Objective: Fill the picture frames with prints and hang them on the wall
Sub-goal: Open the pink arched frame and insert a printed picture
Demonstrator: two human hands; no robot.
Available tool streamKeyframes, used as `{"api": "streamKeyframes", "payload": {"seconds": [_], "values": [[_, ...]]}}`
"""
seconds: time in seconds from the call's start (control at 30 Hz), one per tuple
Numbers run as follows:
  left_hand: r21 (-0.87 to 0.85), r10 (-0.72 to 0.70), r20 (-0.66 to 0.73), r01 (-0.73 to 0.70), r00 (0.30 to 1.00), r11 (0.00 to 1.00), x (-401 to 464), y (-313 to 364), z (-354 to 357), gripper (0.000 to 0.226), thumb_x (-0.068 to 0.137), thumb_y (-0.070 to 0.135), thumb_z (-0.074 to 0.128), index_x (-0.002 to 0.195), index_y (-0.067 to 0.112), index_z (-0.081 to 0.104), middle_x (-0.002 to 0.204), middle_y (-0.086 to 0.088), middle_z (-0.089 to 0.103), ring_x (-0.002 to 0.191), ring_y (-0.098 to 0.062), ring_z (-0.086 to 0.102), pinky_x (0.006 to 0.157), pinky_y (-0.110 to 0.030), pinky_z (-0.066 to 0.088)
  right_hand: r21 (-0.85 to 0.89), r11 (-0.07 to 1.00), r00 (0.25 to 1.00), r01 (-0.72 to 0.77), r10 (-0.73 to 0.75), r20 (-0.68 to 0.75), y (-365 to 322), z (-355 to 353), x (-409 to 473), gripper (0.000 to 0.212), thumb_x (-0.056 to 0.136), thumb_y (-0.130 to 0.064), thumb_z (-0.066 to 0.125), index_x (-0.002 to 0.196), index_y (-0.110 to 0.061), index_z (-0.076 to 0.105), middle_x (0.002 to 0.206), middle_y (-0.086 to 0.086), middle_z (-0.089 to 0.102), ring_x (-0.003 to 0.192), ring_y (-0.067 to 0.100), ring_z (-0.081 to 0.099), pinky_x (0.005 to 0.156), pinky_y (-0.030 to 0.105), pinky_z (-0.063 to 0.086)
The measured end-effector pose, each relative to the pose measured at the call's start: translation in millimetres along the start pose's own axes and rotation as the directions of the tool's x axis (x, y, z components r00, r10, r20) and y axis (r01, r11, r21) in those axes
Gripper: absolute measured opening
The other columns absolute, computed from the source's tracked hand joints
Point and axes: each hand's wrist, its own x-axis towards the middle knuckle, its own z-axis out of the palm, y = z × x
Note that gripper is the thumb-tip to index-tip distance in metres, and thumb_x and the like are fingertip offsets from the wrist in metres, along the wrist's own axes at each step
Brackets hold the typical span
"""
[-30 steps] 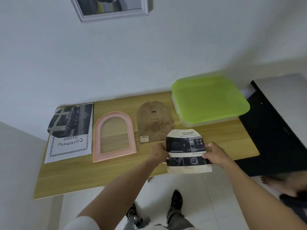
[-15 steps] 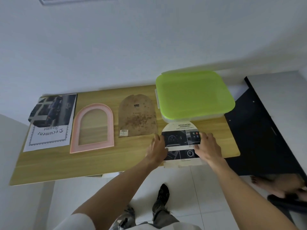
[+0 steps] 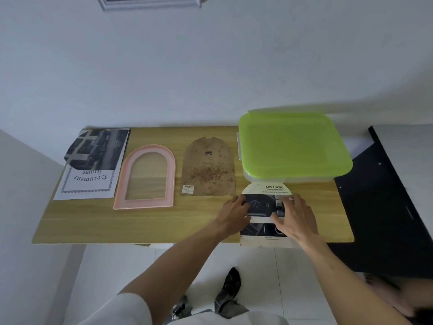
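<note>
On the near right part of the wooden table [image 3: 93,228], an arch-topped print [image 3: 267,195] now lay flat. A second earlier both hands had held it just clear of the near edge; since then it had come down onto the wood, its rounded top close to a green-lidded plastic box [image 3: 293,146] and its straight bottom edge overhanging the near side a little. This suggested the print was being laid out, ready for the frame.

The left hand [image 3: 234,214] rested on the print's left edge, fingers loosely bent, tips touching the paper. The right hand [image 3: 296,215] lay palm down over its right half, fingers spread and pressing. Neither hand appeared to pinch it.

Further left lay a brown arched backing board [image 3: 208,170], then an empty pink arched frame [image 3: 145,177] with wood showing through its opening, well apart from the print. At the far left sat a document frame insert [image 3: 91,165] with a dark picture over it. High on the wall [image 3: 210,66], the bottom edge of a hung frame [image 3: 150,2] showed.
</note>
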Motion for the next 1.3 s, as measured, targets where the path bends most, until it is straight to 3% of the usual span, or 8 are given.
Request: {"api": "streamKeyframes", "payload": {"seconds": [0.2,0.3,0.67,0.83,1.0,1.17,1.3], "values": [[-0.062,-0.121,-0.164,0.112,0.979,0.992,-21.2,-53.4,-40.0,0.039,0.094,0.032,0.055,0.122,0.006,0.059,0.124,-0.010,0.058,0.112,-0.029,0.057,0.081,-0.043,0.053,0.127,0.964,0.972,0.232,-0.226,-0.059,-62.7,-17.3,22.6,0.049,0.086,-0.043,0.064,0.127,-0.015,0.062,0.120,0.006,0.060,0.106,0.024,0.060,0.082,0.036,0.052],[-0.072,-0.235,-0.198,0.224,0.952,0.972,-37.1,-95.3,-68.2,0.042,0.092,0.033,0.056,0.126,0.009,0.057,0.126,-0.009,0.057,0.114,-0.030,0.055,0.082,-0.042,0.050,0.145,0.938,0.949,0.316,-0.312,-0.054,-113.2,-21.2,39.2,0.049,0.088,-0.045,0.061,0.129,-0.018,0.060,0.119,0.004,0.059,0.104,0.021,0.061,0.082,0.034,0.052],[-0.064,-0.417,-0.309,0.418,0.855,0.906,-103.0,-287.3,-150.8,0.041,0.095,0.035,0.052,0.125,0.009,0.058,0.128,-0.006,0.057,0.117,-0.024,0.054,0.083,-0.038,0.049,0.173,0.894,0.910,0.413,-0.413,-0.038,-320.2,-27.7,106.4,0.053,0.091,-0.059,0.047,0.135,-0.030,0.048,0.133,-0.001,0.055,0.099,0.017,0.062,0.076,0.036,0.057],[-0.099,-0.549,-0.299,0.547,0.781,0.832,-126.4,-368.1,-174.6,0.036,0.094,0.034,0.055,0.118,0.007,0.057,0.124,-0.010,0.055,0.111,-0.030,0.055,0.087,-0.040,0.048,0.172,0.865,0.879,0.471,-0.477,-0.007,-406.3,-19.7,131.8,0.055,0.094,-0.053,0.051,0.140,-0.024,0.045,0.144,0.002,0.045,0.127,0.019,0.049,0.098,0.036,0.050],[-0.255,-0.692,-0.251,0.644,0.677,0.722,-147.4,-436.1,-190.6,0.043,0.090,0.030,0.059,0.126,0.007,0.052,0.134,-0.015,0.047,0.123,-0.033,0.045,0.093,-0.042,0.045,0.145,0.846,0.852,0.513,-0.522,0.038,-482.5,-10.0,150.0,0.052,0.094,-0.044,0.057,0.139,-0.021,0.047,0.144,0.002,0.046,0.118,0.017,0.055,0.086,0.029,0.054],[-0.342,-0.781,-0.193,0.705,0.594,0.621,-155.7,-490.5,-196.4,0.057,0.090,0.039,0.061,0.134,0.007,0.044,0.139,-0.015,0.041,0.127,-0.032,0.040,0.102,-0.042,0.038,0.136,0.848,0.841,0.512,-0.527,0.119,-540.8,7.7,166.1,0.058,0.096,-0.041,0.056,0.147,-0.018,0.041,0.155,0.003,0.036,0.139,0.023,0.041,0.110,0.040,0.042],[-0.395,-0.822,-0.119,0.733,0.556,0.553,-154.8,-519.0,-197.1,0.061,0.091,0.033,0.060,0.140,0.006,0.036,0.140,-0.016,0.038,0.129,-0.033,0.037,0.103,-0.043,0.040,0.106,0.817,0.806,0.567,-0.577,0.133,-574.1,19.5,173.5,0.055,0.099,-0.035,0.055,0.148,-0.016,0.039,0.153,0.005,0.038,0.136,0.023,0.043,0.109,0.035,0.042]]}}
